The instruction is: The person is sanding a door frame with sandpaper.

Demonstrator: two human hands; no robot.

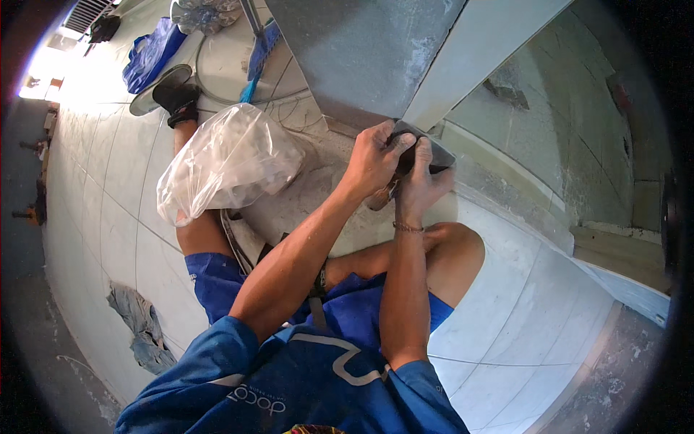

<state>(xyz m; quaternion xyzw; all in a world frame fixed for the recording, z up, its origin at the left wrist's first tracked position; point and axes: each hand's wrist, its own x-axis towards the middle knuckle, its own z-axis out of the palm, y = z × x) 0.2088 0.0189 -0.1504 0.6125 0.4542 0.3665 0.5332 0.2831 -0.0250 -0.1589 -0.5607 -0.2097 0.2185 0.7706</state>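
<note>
At one o'clock I see the left hand (374,153) and right hand (423,185), both curled closed on a dark flat block (441,152). I have a translucent plastic bag (235,159) at ten, a grey panel (369,58) at twelve and, farthest, a blue bag (153,56) past ten.

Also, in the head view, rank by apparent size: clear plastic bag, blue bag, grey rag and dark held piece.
1. Clear plastic bag
2. Blue bag and grey rag: too alike to rank
3. Dark held piece: partly covered, judged by visible part
</note>
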